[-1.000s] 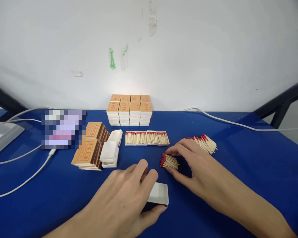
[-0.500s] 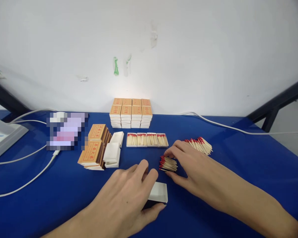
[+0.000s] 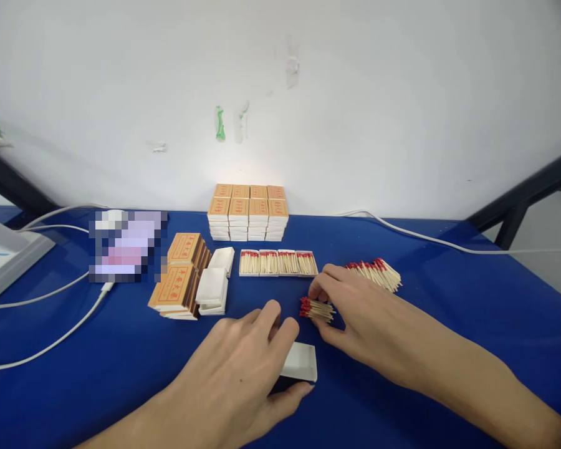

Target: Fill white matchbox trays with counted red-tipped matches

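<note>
My left hand point(image 3: 257, 368) is closed on an empty white matchbox tray point(image 3: 302, 362) at the near middle of the blue table. Thumb and fingers of my right hand point(image 3: 339, 305) close round a small bundle of red-tipped matches point(image 3: 316, 309), with the heads toward the left. Just beyond the right hand lies a loose heap of matches point(image 3: 378, 273). A row of several matchbox trays filled with matches point(image 3: 278, 263) stands behind the bundle. Left of these, empty white trays point(image 3: 211, 288) are piled against stacked orange matchbox sleeves point(image 3: 175, 284).
Stacked orange-topped matchboxes point(image 3: 247, 212) stand against the white wall point(image 3: 355, 112). A blurred-out phone-like object point(image 3: 131, 243) with a white cable point(image 3: 81, 330) lies at left, beside a white device point(image 3: 9, 255). Another cable point(image 3: 411, 234) crosses the table at the back right.
The fingers of my right hand have drawn closer together, and the match bundle looks flatter and tighter. My left hand and its tray stay nearly still.
</note>
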A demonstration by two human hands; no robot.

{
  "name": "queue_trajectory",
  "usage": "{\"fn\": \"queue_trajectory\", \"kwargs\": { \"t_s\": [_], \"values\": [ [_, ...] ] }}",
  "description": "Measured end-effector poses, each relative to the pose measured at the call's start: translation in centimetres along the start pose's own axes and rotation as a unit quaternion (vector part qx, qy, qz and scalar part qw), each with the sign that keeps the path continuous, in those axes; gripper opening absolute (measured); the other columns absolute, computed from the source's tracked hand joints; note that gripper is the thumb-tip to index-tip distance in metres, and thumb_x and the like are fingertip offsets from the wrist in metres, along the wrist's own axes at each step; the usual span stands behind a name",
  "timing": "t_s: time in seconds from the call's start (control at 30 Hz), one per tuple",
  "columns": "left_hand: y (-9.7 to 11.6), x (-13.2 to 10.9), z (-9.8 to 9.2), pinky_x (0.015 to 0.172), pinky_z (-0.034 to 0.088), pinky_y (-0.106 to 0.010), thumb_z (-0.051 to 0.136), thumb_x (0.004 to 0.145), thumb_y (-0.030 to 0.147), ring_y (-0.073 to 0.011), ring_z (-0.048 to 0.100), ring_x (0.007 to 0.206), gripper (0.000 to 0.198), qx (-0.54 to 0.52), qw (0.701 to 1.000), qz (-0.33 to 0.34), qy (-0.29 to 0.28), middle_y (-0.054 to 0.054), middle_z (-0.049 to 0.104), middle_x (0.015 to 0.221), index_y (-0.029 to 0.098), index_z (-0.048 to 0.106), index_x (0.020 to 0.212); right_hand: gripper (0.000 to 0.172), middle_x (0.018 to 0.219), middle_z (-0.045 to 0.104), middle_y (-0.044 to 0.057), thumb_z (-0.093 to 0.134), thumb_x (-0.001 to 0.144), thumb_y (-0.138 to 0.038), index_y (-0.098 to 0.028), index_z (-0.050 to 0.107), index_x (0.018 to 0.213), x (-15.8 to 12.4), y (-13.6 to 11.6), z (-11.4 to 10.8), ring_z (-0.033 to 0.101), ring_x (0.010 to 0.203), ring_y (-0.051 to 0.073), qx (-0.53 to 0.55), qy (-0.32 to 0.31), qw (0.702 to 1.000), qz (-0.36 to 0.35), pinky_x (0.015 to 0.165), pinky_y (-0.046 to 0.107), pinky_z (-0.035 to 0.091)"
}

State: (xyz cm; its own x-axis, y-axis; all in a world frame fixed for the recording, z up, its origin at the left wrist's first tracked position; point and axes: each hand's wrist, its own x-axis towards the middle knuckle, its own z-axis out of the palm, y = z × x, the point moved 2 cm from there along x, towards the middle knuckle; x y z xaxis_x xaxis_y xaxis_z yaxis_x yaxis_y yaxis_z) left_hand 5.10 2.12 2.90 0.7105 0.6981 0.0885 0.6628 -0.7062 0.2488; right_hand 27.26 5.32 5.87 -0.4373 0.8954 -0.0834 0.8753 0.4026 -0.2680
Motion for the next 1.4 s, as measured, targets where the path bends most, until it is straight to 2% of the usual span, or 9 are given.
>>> {"fn": "queue_trajectory", "kwargs": {
  "t_s": [0.13,0.3,0.4,0.53,0.7,0.97,1.23,1.4],
  "values": [
    [0.1,0.1,0.0,0.059,0.05,-0.042,0.086,0.098,0.035,-0.0306,0.074,0.085,0.033,0.004,1.0,-0.002,0.004,-0.003,0.062,0.108,0.025,0.058,0.111,0.019,0.105,0.07,0.007,0.064,0.096,-0.004,-0.023,0.062,0.094,0.3,-0.1,0.5,0.071,0.093,0.025,-0.002,0.003,1.0,-0.025,0.079,0.038,0.058],
    [0.1,0.2,-0.1,0.059,0.05,-0.041,0.088,0.097,0.035,-0.0305,0.074,0.084,0.033,-0.001,1.0,-0.001,0.005,-0.003,0.062,0.106,0.025,0.059,0.109,0.019,0.105,0.068,0.006,0.06,0.1,-0.003,-0.022,0.062,0.099,0.4,0.2,1.3,0.069,0.09,0.025,0.005,0.013,0.999,-0.048,0.079,0.04,0.056],
    [0.1,0.1,-0.1,0.059,0.05,-0.042,0.088,0.097,0.036,-0.0311,0.074,0.086,0.033,-0.002,1.0,-0.002,0.002,-0.003,0.062,0.107,0.024,0.059,0.111,0.018,0.102,0.067,0.006,0.061,0.102,-0.004,-0.022,0.062,0.098,0.4,0.2,1.2,0.069,0.089,0.024,0.002,0.013,0.998,-0.06,0.076,0.039,0.054],
    [0.0,-0.1,-0.1,0.061,0.05,-0.043,0.086,0.099,0.033,-0.0311,0.073,0.086,0.03,-0.012,1.0,-0.004,0.003,-0.003,0.062,0.108,0.024,0.06,0.112,0.024,0.097,0.068,0.004,0.063,0.097,0.0,-0.023,0.059,0.092,0.5,0.1,0.9,0.068,0.084,0.023,-0.015,0.018,0.996,-0.081,0.072,0.037,0.051],
    [-0.4,0.0,-0.4,0.067,0.05,-0.044,0.086,0.099,0.033,-0.0308,0.075,0.094,0.03,-0.053,0.998,-0.03,-0.016,-0.002,0.064,0.114,0.024,0.063,0.114,0.023,0.097,0.069,0.003,0.061,0.101,-0.002,-0.023,0.059,0.092,0.4,0.2,0.6,0.068,0.081,0.021,-0.006,-0.002,0.997,-0.073,0.07,0.036,0.051],
    [-0.9,0.3,-1.5,0.074,0.047,-0.039,0.092,0.095,0.027,-0.024,0.075,0.094,0.037,-0.141,0.986,-0.069,-0.058,0.003,0.068,0.117,0.026,0.065,0.12,0.019,0.1,0.071,0.004,0.065,0.103,-0.005,-0.023,0.066,0.096,0.4,0.4,0.0,0.071,0.084,0.022,0.011,-0.034,0.998,-0.056,0.072,0.036,0.053],
    [-1.2,0.0,-1.6,0.08,0.045,-0.039,0.09,0.094,0.021,-0.0236,0.072,0.099,0.039,-0.177,0.976,-0.094,-0.082,0.005,0.067,0.118,0.03,0.064,0.122,0.018,0.101,0.073,0.003,0.066,0.102,-0.005,-0.023,0.068,0.098,0.4,0.5,-0.2,0.073,0.086,0.022,0.032,-0.028,0.997,-0.057,0.073,0.035,0.055],
    [-1.2,0.2,-1.6,0.08,0.045,-0.039,0.09,0.093,0.021,-0.0236,0.072,0.098,0.039,-0.176,0.977,-0.094,-0.08,0.005,0.067,0.115,0.029,0.065,0.121,0.02,0.099,0.072,0.002,0.065,0.101,-0.004,-0.024,0.067,0.096,0.2,0.8,0.3,0.071,0.082,0.02,0.026,-0.015,0.997,-0.069,0.071,0.034,0.052]
  ]
}}
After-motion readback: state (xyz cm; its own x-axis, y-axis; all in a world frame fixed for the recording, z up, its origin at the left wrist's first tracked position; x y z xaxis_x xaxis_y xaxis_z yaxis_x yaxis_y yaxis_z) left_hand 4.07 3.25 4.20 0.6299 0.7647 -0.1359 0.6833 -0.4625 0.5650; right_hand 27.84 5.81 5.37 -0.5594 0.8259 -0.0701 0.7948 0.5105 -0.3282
